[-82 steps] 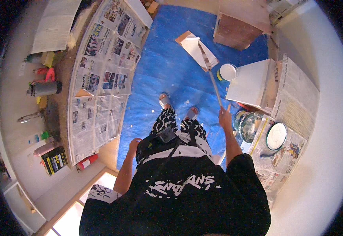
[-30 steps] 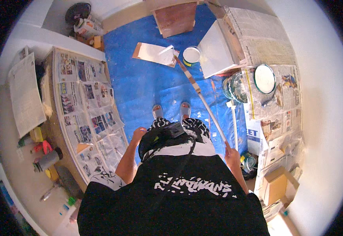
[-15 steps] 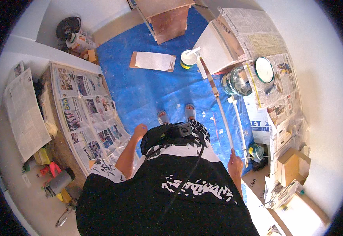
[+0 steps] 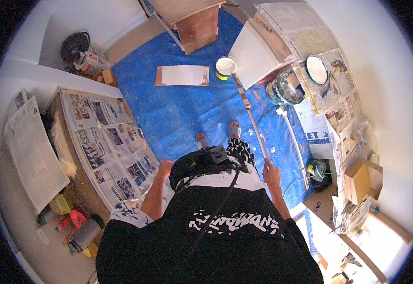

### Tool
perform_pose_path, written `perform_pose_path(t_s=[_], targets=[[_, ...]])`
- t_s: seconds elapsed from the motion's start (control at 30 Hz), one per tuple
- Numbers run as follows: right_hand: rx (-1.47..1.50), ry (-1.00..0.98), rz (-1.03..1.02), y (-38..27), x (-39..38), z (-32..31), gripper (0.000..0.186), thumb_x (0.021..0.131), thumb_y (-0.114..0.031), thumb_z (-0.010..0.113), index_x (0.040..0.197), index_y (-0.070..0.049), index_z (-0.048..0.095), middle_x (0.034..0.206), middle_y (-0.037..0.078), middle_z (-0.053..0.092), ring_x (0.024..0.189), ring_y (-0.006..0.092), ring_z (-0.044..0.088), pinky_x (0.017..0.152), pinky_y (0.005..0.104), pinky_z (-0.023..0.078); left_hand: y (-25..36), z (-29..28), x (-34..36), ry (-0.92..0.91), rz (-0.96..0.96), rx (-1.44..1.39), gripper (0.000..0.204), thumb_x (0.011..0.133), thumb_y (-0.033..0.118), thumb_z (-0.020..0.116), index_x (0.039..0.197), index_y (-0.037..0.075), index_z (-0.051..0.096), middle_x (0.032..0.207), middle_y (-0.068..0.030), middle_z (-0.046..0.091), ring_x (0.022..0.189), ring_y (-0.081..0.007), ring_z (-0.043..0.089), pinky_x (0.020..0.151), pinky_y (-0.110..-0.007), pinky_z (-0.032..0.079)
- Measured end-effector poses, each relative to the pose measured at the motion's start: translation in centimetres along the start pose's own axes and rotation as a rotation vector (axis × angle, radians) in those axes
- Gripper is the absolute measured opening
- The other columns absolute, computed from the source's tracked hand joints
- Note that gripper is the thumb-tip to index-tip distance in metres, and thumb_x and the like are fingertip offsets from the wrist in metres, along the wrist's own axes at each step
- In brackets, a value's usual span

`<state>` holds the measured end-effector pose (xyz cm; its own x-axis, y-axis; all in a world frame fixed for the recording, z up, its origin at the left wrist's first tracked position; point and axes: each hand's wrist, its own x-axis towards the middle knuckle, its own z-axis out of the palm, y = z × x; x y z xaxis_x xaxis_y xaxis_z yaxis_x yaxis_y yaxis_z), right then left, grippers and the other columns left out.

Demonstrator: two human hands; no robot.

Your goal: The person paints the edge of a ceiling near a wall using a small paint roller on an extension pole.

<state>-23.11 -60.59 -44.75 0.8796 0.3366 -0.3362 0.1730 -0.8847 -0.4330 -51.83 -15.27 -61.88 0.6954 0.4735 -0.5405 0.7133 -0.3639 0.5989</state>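
My right hand (image 4: 272, 173) is closed around the lower part of a long, thin paint roller pole (image 4: 255, 128). The pole slants away to the paint bucket (image 4: 226, 75), a white tub with a green and yellow band, which holds white paint. The roller head cannot be made out at the bucket now. My left hand (image 4: 166, 166) hangs beside the dark pouch (image 4: 187, 163) at my waist, fingers curled with nothing visible in them. Left of the bucket, a white-painted board (image 4: 183, 75) with brown ends lies on the blue sheet (image 4: 168, 113).
Newspaper covers the low surface (image 4: 107, 128) on the left and the furniture (image 4: 310, 38) on the right. A second long pole (image 4: 292, 142), a paint-stained bucket (image 4: 284, 90) and a white-topped lid (image 4: 316, 70) are at right. A wooden cabinet (image 4: 197, 31) stands ahead.
My right hand and the pole have shifted left and forward in view. The white roller head, seen at the bucket's rim before, no longer shows. My feet have moved in view.
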Motion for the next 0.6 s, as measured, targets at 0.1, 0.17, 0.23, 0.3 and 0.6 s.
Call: perform_pose_path(t_s=[0.1, 0.17, 0.23, 0.3, 0.6], targets=[[0.091, 0.063, -0.043, -0.4, 1.4, 0.3, 0.030, 0.089, -0.014, 0.052, 0.116, -0.005, 0.062, 0.077, 0.027, 0.063, 0.069, 0.0401, 0.064, 0.062, 0.0472, 0.050, 2.6, -0.8, -1.1, 0.080, 0.125, 0.075, 0.022, 0.073, 0.027, 0.068, 0.085, 0.009, 0.071, 0.086, -0.0138, 0.069, 0.077, -0.0330, 0.065, 0.071, -0.039, 0.052], [0.142, 0.083, -0.061, -0.3, 1.7, 0.4, 0.030, 0.088, -0.013, 0.052, 0.114, -0.003, 0.063, 0.082, 0.028, 0.063, 0.072, 0.0412, 0.064, 0.064, 0.0469, 0.050, 3.6, -1.2, -0.9, 0.035, -0.163, -0.079, 0.020, 0.073, 0.025, 0.067, 0.085, 0.010, 0.071, 0.086, -0.0116, 0.069, 0.073, -0.0322, 0.066, 0.068, -0.039, 0.053], [0.119, 0.071, -0.047, -0.9, 1.3, -0.3, 0.030, 0.089, -0.014, 0.052, 0.116, -0.005, 0.062, 0.081, 0.028, 0.063, 0.072, 0.0415, 0.064, 0.063, 0.0472, 0.050, 1.8, -1.0, -0.6, 0.027, -0.124, -0.012, 0.018, 0.073, 0.024, 0.067, 0.084, 0.011, 0.071, 0.088, -0.0094, 0.069, 0.072, -0.0299, 0.066, 0.068, -0.039, 0.053], [0.087, 0.062, -0.038, -1.5, 1.0, -1.2, 0.031, 0.089, -0.016, 0.052, 0.118, -0.007, 0.061, 0.081, 0.028, 0.063, 0.072, 0.0418, 0.063, 0.061, 0.0474, 0.050, 0.9, -0.5, -0.8, 0.009, -0.098, -0.043, 0.015, 0.074, 0.022, 0.067, 0.083, 0.011, 0.071, 0.089, -0.0084, 0.069, 0.073, -0.0285, 0.066, 0.069, -0.038, 0.053], [0.007, 0.025, 0.059, -1.4, -5.2, -2.4, 0.033, 0.091, -0.019, 0.053, 0.123, -0.014, 0.059, 0.066, 0.026, 0.059, 0.059, 0.0410, 0.059, 0.053, 0.0490, 0.043, -0.2, 2.2, -1.8, -0.009, -0.229, -0.082, 0.015, 0.078, 0.020, 0.065, 0.089, 0.010, 0.069, 0.093, -0.0113, 0.069, 0.085, -0.0301, 0.066, 0.076, -0.040, 0.051]])
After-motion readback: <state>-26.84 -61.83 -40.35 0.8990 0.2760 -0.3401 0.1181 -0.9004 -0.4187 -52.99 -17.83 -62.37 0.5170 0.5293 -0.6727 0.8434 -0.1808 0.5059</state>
